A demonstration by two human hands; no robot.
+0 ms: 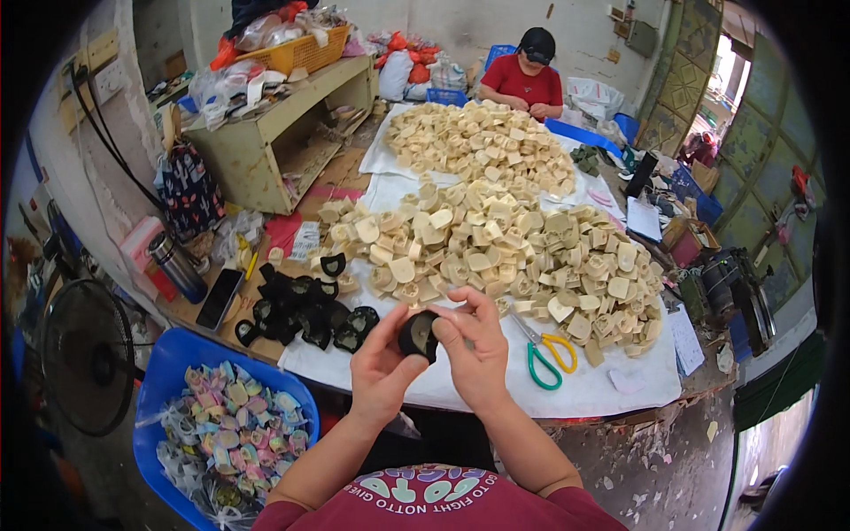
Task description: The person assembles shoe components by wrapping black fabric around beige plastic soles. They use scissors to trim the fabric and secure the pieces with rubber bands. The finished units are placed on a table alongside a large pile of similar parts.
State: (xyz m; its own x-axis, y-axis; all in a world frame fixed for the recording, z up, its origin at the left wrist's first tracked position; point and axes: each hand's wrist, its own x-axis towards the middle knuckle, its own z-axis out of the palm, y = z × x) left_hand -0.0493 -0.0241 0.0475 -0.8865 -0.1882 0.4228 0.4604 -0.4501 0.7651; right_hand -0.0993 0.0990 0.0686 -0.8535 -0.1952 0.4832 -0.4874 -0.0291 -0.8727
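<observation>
Above the near edge of the white-covered table, my left hand (386, 358) and my right hand (474, 350) hold a small black rounded, hollow piece (418, 336) between them. The fingers of both hands close round its sides, and my right thumb presses at its upper rim. What it is made of, I cannot tell. Left of my hands lies a pile of similar black pieces (297, 305), with one black piece (356, 327) close to my left hand. Scissors (542, 348) with one green and one yellow handle rest to the right of my right hand.
Large heaps of cream-coloured pieces (496, 239) cover the table beyond my hands. A blue tub (292, 389) of pastel pieces stands at lower left. A phone (220, 299), a steel flask (177, 265) and a fan (87, 354) are at left. Another person (527, 84) sits across.
</observation>
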